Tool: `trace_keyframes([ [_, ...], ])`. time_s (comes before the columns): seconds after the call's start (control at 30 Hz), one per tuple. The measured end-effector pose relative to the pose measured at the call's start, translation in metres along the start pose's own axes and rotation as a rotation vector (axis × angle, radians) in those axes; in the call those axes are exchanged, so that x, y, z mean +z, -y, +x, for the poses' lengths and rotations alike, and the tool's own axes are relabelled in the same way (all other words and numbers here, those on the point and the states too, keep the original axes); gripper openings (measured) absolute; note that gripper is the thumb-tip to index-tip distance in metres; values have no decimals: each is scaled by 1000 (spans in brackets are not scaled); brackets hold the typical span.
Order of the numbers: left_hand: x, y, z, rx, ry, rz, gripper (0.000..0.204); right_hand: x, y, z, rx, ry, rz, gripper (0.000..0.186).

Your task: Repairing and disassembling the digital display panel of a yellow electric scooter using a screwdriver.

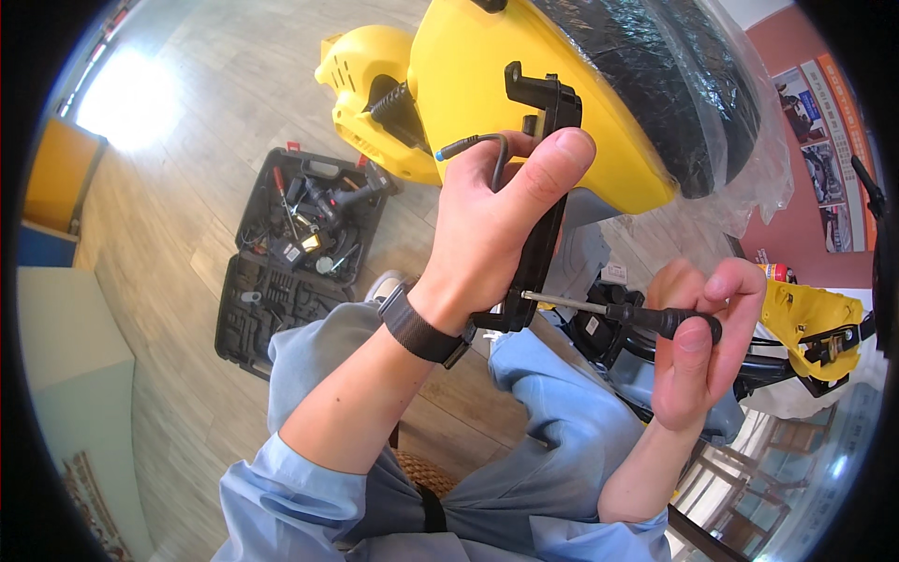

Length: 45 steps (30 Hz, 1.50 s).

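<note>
My left hand [496, 220] grips a long black plastic bracket [543, 98] held upright against the yellow body of a small scooter [478, 66]. A thin black cable with a blue tip [473, 145] loops over my fingers. My right hand [702, 342] holds a black-handled screwdriver [646, 317] sideways. Its metal shaft points left, and the tip meets the lower end of the bracket near my left wrist. A black band [421, 328] sits on that wrist.
An open black tool case [295, 248] with several tools lies on the wooden floor to the left. The scooter's black seat under clear plastic wrap [674, 84] is at upper right. A yellow part with black fittings [810, 323] is at right. My knees are below.
</note>
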<state>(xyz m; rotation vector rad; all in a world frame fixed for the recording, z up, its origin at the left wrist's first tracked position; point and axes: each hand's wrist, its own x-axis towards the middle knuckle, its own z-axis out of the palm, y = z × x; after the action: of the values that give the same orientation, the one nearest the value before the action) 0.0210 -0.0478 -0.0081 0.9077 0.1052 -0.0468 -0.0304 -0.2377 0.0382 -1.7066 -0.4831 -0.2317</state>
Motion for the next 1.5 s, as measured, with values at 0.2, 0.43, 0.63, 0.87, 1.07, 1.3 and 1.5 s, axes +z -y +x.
trace_keyframes([
  [0.2, -1, 1, 2, 27, 7, 76, 59, -2, -3, 3, 42, -72, 113, 44],
  [0.43, 2, 2, -1, -25, 20, 16, 61, -6, -4, 4, 53, 24, -53, 47],
  [0.63, 4, 3, -1, 60, -3, 92, 59, -10, 0, 3, 230, -10, -6, 45],
  [0.87, 3, 3, 0, -17, 8, 11, 63, -6, -5, 5, 103, 2, 50, 50],
  [1.07, 3, 3, -1, -46, 13, 12, 64, -5, 0, 1, 230, -119, -162, 51],
  [1.3, -2, 0, 2, -68, 39, -33, 62, -7, 4, 4, 140, 91, -67, 55],
  [1.5, -1, -2, 3, -61, 15, -29, 62, -4, 4, -4, 153, 4, -71, 52],
])
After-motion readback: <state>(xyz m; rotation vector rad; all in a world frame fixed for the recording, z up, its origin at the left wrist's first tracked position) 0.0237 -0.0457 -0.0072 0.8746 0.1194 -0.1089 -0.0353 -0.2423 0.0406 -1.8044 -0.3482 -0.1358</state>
